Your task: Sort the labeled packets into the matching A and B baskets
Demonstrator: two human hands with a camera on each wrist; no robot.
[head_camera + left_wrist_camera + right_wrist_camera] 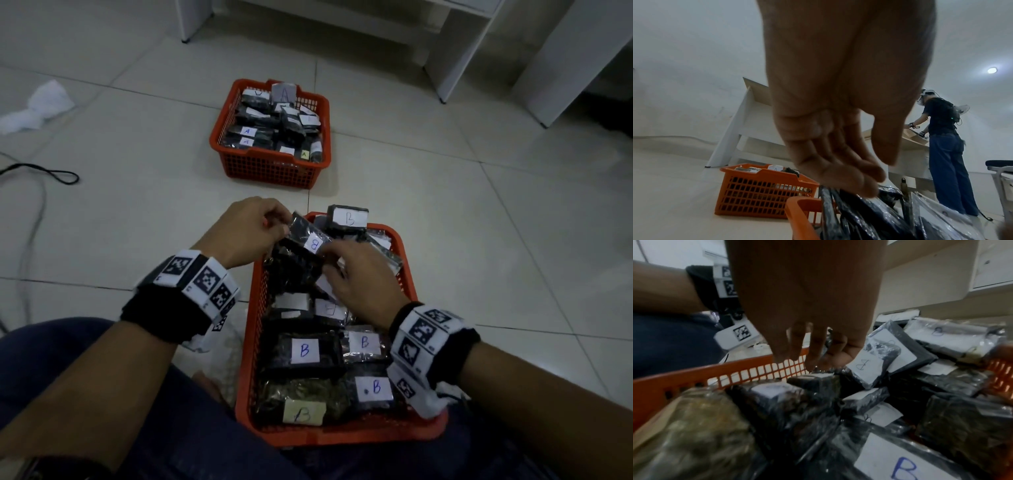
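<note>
Down over the far end of the near orange basket (251, 329), both hands meet on one dark packet (306, 240) with a white B label; its long axis runs diagonally, upper end toward the far left, lower end toward the near right, and it sits tilted above the other packets. The left hand (248, 230) has its fingertips curled together at the packet's upper left edge, pinching it as far as the head view tells; the left wrist view shows those fingers (840, 170) bunched against dark plastic at the basket rim. The right hand (359, 277) lies with fingers bent onto the packet's lower right end; the right wrist view shows its fingertips (813, 353) down on a packet, though whether they grip or only press I cannot tell. The near basket is packed with B packets almost to its walls. The second basket (274, 171), full of A packets, stands well apart on the tiled floor (479, 240), with open floor between. Only the left wrist view shows another person (943, 146) standing at a desk.
</note>
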